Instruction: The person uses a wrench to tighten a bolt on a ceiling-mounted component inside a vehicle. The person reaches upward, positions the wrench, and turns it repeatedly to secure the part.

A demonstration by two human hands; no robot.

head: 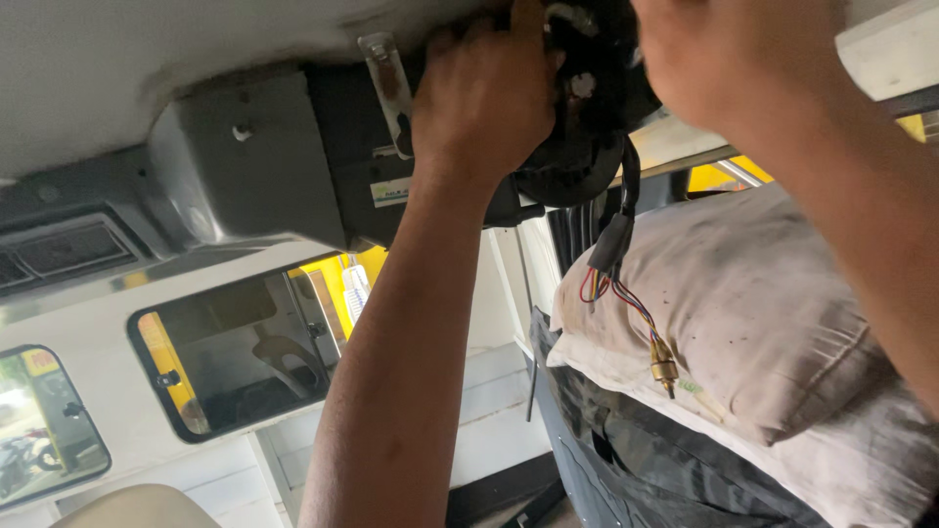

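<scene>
I look up at a vehicle's ceiling. My left hand (pixel 484 98) reaches up and grips a black round unit (pixel 577 147) fixed under the roof, beside a grey metal housing (pixel 245 166). My right hand (pixel 729 54) is raised at the top right, closed against the same black unit; its fingers are hidden behind it. A black cable with coloured wires (pixel 611 279) hangs from the unit and ends in a small brass fitting (pixel 663 370). A metal bracket strip (pixel 386 83) sits just left of my left hand.
A stained white cushion (pixel 763 323) lies over dark cloth at the right. A rear window (pixel 235 352) and a small side window (pixel 44 425) are in the white wall. A ceiling vent (pixel 64 249) is at the left.
</scene>
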